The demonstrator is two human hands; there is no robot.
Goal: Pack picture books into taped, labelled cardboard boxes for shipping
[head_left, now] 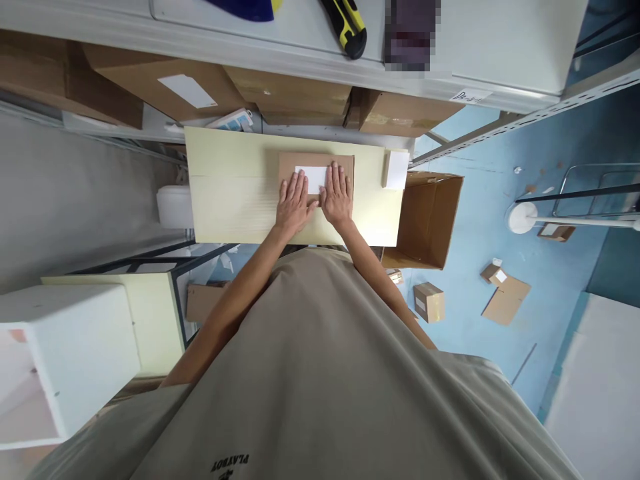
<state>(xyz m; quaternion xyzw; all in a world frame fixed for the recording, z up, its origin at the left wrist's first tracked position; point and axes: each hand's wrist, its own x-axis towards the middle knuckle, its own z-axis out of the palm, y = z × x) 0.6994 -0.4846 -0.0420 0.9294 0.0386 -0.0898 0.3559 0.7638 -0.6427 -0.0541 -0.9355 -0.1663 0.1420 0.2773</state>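
A small brown cardboard box [287, 164] lies on a pale yellow tabletop [230, 207], with a white label [311, 179] on its upper face. My left hand [294, 205] rests flat on the left part of the box, fingers stretched out, fingertips at the label's left edge. On the right part lies my right hand [337, 197], also flat, its fingers extended beside and partly over the label's right edge. Neither hand grips anything. The label's lower corners are near my thumbs. A white stack or small box [397, 169] sits at the tabletop's right end.
Above the tabletop, a shelf [480, 40] holds a yellow and black cutter [346, 28]. Cardboard boxes [295, 97] stand beneath that shelf. An open carton [431, 223] is right of the tabletop. On the blue floor are a closed box [429, 303] and flattened cardboard [507, 300].
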